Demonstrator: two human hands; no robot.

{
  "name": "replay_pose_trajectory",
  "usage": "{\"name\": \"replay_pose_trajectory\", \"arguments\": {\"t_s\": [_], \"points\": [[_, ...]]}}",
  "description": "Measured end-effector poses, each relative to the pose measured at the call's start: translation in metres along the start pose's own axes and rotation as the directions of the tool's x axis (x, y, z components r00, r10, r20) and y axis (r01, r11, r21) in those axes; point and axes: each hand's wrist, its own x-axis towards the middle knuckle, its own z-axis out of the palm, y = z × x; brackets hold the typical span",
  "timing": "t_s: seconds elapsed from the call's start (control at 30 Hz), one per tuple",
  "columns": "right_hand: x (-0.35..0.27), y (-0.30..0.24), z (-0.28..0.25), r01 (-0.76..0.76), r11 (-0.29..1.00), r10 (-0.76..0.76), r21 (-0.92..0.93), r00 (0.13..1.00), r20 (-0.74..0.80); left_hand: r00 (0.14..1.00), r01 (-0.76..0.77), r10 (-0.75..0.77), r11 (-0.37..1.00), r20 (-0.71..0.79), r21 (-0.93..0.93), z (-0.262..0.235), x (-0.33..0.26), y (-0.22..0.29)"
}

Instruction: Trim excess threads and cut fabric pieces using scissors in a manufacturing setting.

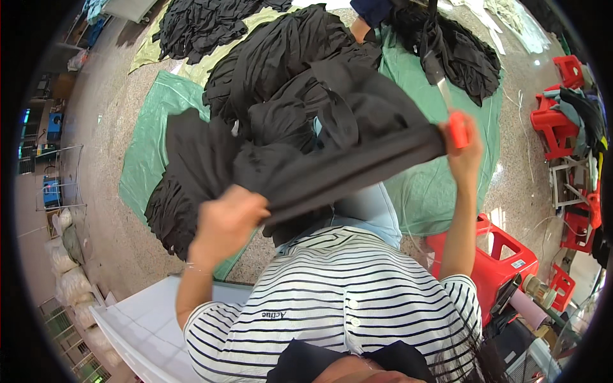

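A length of black fabric (357, 169) is stretched across in front of me, its edge forming a long band between my hands. My left hand (231, 223) is closed on the band's left end, slightly blurred by motion. My right hand (465, 150) grips the band's right end and also an orange-handled blade (458, 129) that points away from me; I cannot tell whether it is a knife or scissors. More of the fabric falls in folds over my lap and to the left. Beyond it rises a large heap of black fabric (274, 54).
Green sheeting (150, 127) covers the floor under the heaps. Another black pile (198, 29) lies far left. At the far side shows another person's arm (360, 30) with a dark blue sleeve. Red stools (504, 249) stand at right; a white panel (159, 325) is at lower left.
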Motion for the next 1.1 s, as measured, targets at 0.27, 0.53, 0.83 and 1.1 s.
{"name": "replay_pose_trajectory", "arguments": {"t_s": [0.27,0.53,0.83,1.1], "points": [[-0.112,0.068,0.032,-0.343,0.903,0.406,-0.257,0.878,0.252,0.958,0.105,-0.048,0.977,0.284,-0.188,0.106,-0.002,-0.018],[-0.132,0.012,-0.001,-0.369,0.874,0.449,-0.317,0.862,0.234,0.945,-0.283,0.324,0.872,0.037,-0.399,0.176,0.117,-0.002],[-0.172,-0.044,-0.022,-0.319,0.927,0.371,-0.196,0.852,0.369,0.923,-0.313,0.349,0.926,0.163,-0.21,0.185,0.118,-0.009],[-0.163,-0.055,-0.026,-0.262,0.918,0.369,-0.299,0.842,0.395,0.981,-0.19,0.195,0.954,-0.002,-0.234,0.197,0.114,-0.011]]}}
